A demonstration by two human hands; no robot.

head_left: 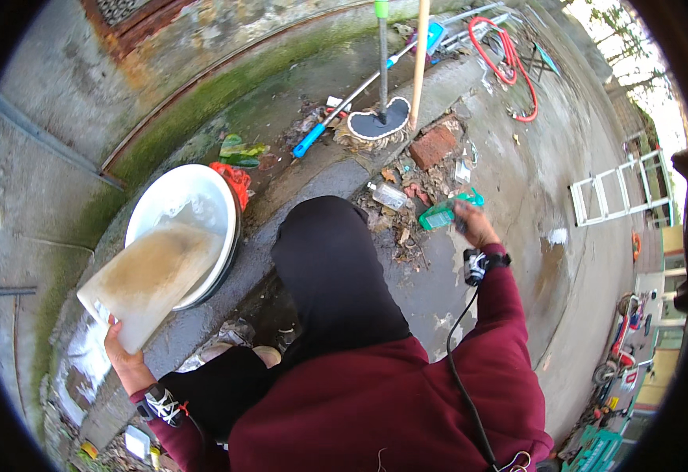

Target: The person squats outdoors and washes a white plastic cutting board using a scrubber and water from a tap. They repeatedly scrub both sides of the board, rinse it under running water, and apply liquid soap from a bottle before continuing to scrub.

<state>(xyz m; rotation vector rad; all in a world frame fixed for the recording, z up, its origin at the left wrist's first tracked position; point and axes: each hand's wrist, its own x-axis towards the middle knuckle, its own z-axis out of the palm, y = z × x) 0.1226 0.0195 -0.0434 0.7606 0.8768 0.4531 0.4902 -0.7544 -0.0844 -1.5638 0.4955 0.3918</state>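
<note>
My left hand (122, 351) grips the lower end of a stained white plastic board (149, 277), which looks like a cutting board. The board's far end rests inside a white basin (131, 215) holding some sudsy water. My right hand (475, 223) is closed around a green plastic bottle (436, 217) with a label, lying sideways low over the ground. Near that bottle lies a clear plastic bottle (389, 196) among dead leaves.
A mop (382, 118), a wooden pole (419, 65) and a blue-handled pole (344, 100) stand or lie ahead. Beyond are a red brick (434, 146), a red hose (512, 65) and a white ladder (618, 189). A mossy wall (161, 127) runs along the left.
</note>
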